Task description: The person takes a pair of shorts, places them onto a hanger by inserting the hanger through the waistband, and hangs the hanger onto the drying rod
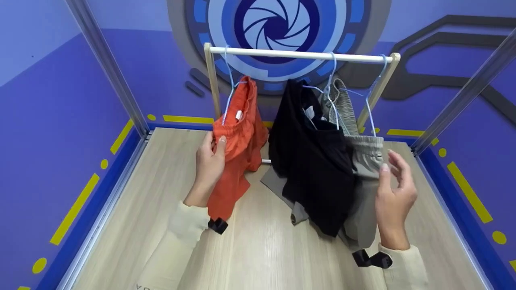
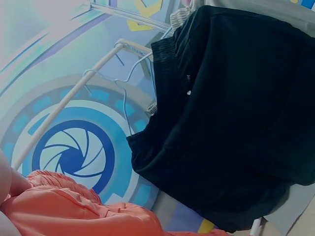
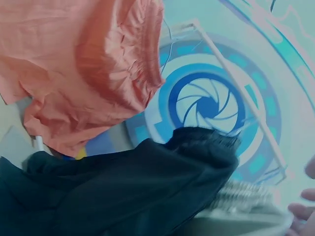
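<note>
Orange shorts [image 1: 236, 141] hang from a blue wire hanger [image 1: 230, 90] at the left end of a small rack. My left hand [image 1: 210, 161] pinches their front waistband edge, thumb on the near side. Black shorts [image 1: 314, 169] hang toward the right, overlapping grey shorts [image 1: 365, 157] on the rightmost hanger [image 1: 370, 108]. My right hand [image 1: 397, 193] is beside the grey waistband's right edge, its fingers loosely bent and apart, gripping nothing. In the right wrist view, that hand's fingertips [image 3: 301, 214] show at the edge near the grey waistband [image 3: 246, 196].
The wooden rack's rail [image 1: 282, 53] spans between two side posts. Beneath it is a pale wood-grain tabletop [image 1: 250, 245]. Blue and purple printed walls [image 1: 52, 100] with metal corner posts enclose the table. Grey trouser legs touch the tabletop below the black shorts.
</note>
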{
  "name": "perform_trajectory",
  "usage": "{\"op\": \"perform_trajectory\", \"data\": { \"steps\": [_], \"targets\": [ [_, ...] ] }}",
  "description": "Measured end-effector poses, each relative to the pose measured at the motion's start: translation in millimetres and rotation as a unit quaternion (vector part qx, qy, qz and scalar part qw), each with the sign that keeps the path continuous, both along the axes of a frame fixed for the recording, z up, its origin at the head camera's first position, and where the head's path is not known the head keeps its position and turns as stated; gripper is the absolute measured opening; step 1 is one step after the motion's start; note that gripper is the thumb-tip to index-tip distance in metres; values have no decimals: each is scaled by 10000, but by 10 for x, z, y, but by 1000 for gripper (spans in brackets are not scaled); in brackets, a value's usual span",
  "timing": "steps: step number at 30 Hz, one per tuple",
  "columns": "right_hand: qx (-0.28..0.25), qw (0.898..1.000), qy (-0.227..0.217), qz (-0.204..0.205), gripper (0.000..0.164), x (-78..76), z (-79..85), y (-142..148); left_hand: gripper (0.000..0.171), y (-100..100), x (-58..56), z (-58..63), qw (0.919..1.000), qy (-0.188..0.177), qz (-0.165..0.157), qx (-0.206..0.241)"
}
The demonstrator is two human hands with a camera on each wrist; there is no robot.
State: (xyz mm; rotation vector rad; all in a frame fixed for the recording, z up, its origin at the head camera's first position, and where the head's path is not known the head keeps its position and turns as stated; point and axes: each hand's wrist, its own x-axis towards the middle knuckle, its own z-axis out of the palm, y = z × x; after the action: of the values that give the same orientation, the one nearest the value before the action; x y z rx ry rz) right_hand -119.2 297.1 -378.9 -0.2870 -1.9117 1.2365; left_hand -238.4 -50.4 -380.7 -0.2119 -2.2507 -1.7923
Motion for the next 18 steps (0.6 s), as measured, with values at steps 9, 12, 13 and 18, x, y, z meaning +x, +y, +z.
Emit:
{"op": "perform_trajectory", "data": {
  "steps": [9,12,13,18],
  "targets": [
    [29,9951,77,982,37,30,142,-263,32,-15,66,-76,10000,12,-39,-26],
    [81,9912,-599,1178,42,-56,-9,-225,34,-6,99,-105,9999,26,-107,-10],
    [96,9896,-773,1213,44,-94,-75,-200,35,-2,111,-115,9999,49,-146,-7],
    [543,9800,-1532,1148,47,-238,-331,-122,38,14,153,-178,9990,255,-363,-75]
  ]
}}
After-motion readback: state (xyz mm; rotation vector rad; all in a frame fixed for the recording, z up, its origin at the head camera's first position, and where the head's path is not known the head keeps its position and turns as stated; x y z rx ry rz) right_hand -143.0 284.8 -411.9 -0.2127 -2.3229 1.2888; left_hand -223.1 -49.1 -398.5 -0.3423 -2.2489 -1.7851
